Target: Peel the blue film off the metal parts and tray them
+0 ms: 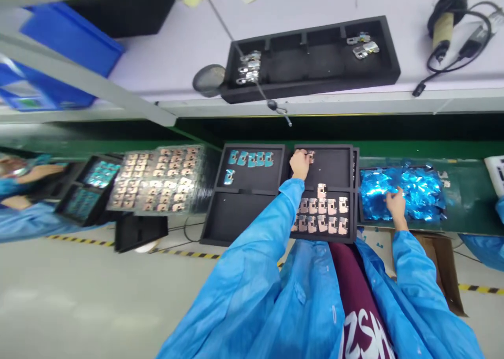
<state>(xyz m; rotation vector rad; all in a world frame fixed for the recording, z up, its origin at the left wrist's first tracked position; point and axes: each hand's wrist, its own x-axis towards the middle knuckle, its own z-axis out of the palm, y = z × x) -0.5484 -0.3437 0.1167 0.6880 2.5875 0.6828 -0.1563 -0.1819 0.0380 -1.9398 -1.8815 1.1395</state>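
Observation:
My left hand (300, 164) reaches to the far corner of a black tray (334, 167) and is closed around a small copper-coloured part (311, 156). Several more copper parts (323, 212) lie in rows in the tray's near compartment. My right hand (395, 201) rests on a heap of shiny blue film scraps (401, 186), fingers curled and pinching at the film. To the left, a second black tray (248, 191) holds several blue-covered parts (251, 158).
A clear sheet of many copper parts (161, 179) lies further left. Another person's arm in a blue sleeve (23, 212) works at far left beside trays (94, 186). On the shelf above stands a long black tray (311, 57) beside cables (452, 28).

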